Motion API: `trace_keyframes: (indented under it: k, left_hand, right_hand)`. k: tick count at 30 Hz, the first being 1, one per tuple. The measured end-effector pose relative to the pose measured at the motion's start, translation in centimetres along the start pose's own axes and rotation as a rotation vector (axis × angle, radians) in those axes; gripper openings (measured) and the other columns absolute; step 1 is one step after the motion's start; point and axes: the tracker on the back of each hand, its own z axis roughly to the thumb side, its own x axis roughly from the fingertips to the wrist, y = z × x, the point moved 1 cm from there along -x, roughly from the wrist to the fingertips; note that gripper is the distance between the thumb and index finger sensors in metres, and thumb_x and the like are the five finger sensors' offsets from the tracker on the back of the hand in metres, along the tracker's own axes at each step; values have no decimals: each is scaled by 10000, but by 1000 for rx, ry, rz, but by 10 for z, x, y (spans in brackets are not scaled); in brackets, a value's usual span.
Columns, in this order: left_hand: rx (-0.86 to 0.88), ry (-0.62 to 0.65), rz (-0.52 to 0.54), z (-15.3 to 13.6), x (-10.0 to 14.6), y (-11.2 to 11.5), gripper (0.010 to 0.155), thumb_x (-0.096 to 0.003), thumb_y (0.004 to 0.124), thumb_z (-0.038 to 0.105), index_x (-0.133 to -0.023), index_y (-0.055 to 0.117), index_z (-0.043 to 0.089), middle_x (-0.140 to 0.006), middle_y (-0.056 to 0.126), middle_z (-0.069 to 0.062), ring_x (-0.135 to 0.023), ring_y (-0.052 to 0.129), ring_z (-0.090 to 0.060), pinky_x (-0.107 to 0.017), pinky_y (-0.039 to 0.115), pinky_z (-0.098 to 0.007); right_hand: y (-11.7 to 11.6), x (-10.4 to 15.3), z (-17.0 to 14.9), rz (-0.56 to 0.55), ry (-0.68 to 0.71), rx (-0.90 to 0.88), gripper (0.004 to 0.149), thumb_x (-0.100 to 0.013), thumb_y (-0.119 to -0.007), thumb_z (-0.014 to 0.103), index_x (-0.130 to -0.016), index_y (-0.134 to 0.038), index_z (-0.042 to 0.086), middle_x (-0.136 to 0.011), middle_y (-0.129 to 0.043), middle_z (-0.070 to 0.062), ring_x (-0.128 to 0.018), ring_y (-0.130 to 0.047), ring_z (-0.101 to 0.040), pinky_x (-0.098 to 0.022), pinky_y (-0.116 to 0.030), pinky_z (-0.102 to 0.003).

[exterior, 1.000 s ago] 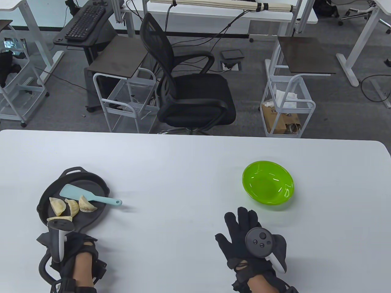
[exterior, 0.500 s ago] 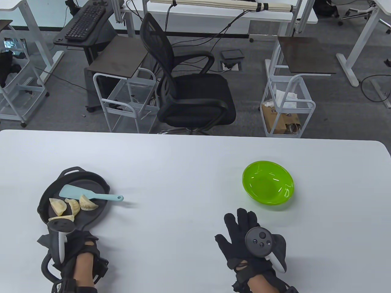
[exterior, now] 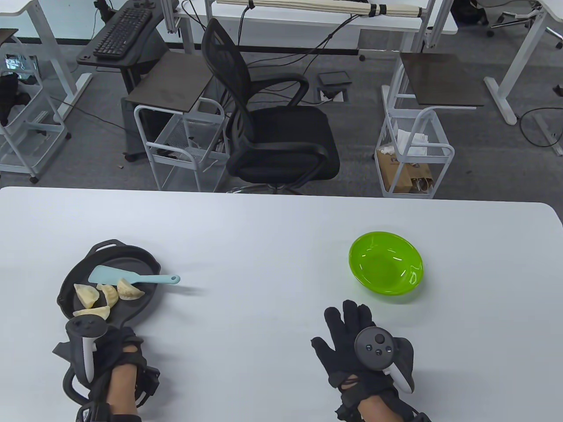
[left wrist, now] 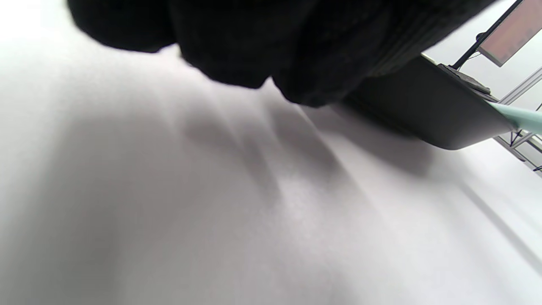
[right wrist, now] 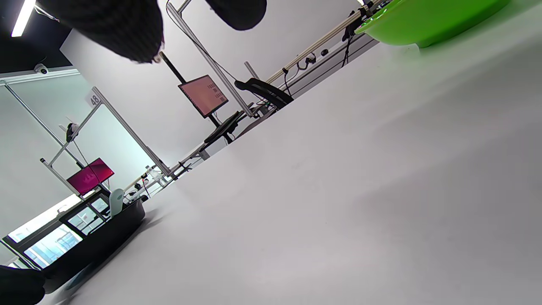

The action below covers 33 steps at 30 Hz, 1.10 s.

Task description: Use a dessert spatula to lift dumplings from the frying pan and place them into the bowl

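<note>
A black frying pan (exterior: 145,263) sits at the table's left with several pale dumplings (exterior: 105,296) in it. A light-blue dessert spatula (exterior: 127,278) lies across the pan, its handle sticking out over the right rim. My left hand (exterior: 118,345) is at the pan's near end, fingers curled round the pan handle; in the left wrist view the curled fingers (left wrist: 254,38) meet the pan (left wrist: 423,110). My right hand (exterior: 345,327) rests flat on the table, fingers spread, holding nothing, just in front of the empty green bowl (exterior: 385,268).
A black office chair (exterior: 272,132) and white wire carts (exterior: 413,149) stand beyond the table's far edge. The white table (exterior: 264,246) lies bare between the pan and the bowl.
The pan, with the spatula and dumplings, has shifted slightly right and away along with my left hand. The right hand has stayed put.
</note>
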Motion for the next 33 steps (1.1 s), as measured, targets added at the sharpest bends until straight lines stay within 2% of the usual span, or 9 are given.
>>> trace_keyframes:
  k: [10,22,26,29,33]
  left_hand:
    - [34,65,22,9,10,-1,593,-484,801,512,-946,678,160,-417,1021,134,-238,967,-108,-331,828,-435]
    - [-27,199,58,34,38,2,596,-486,773,512,-952,666,157,-431,1015,136,-252,969,-109,-343,826,-439]
    - [-45,229,48,40,47,5,600,-486,766,513,-956,662,155,-437,1014,137,-260,970,-109,-348,826,-439]
    - [-33,249,3,44,53,10,602,-489,759,509,-960,653,151,-448,1011,134,-270,970,-112,-354,823,-442]
    - [-98,288,-15,53,63,20,603,-490,759,511,-961,653,150,-448,1012,136,-270,971,-111,-355,824,-440]
  right_hand:
    - [2,0,-1,-8,-2,-2,732,-581,-711,523,-1120,-386,149,-1135,-88,-213,-984,18,-545,-714,-72,-686]
    - [2,0,-1,-11,-1,-2,731,-582,-710,523,-1120,-384,149,-1135,-85,-213,-984,19,-544,-714,-71,-686]
    - [2,0,-1,-12,-2,-1,732,-581,-711,523,-1120,-384,151,-1135,-86,-213,-984,23,-543,-714,-71,-685]
    - [2,0,-1,-12,-2,-1,732,-581,-711,523,-1120,-384,150,-1135,-85,-213,-984,28,-544,-714,-70,-685]
    - [2,0,-2,-12,-4,1,732,-582,-710,523,-1120,-383,149,-1134,-85,-214,-984,33,-543,-714,-70,-685]
